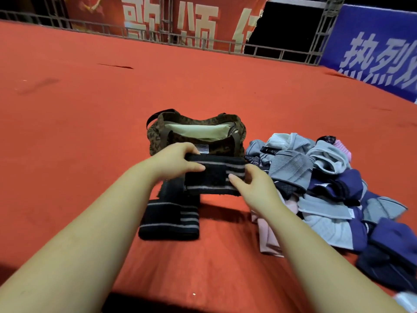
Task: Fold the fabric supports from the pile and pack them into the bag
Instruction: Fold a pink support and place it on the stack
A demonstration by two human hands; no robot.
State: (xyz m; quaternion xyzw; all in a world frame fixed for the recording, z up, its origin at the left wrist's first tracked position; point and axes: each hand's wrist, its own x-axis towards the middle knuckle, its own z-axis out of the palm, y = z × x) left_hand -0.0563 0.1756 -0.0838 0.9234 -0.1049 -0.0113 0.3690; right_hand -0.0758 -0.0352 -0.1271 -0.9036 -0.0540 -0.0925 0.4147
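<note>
Your left hand (173, 161) and right hand (252, 188) pinch the black striped support (214, 175) between fingers and thumbs, just near of the open bag (196, 132).

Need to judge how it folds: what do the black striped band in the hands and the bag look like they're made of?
Black band: looks like stretchy knitted elastic, matte, slightly fuzzy edges, woven grey stripes. Bag: seems soft printed cloth, brown leopard-like pattern, sagging rim, with a pale smooth lining.

Red carpet (203, 91), railing (158, 38), banners (379, 57)
</note>
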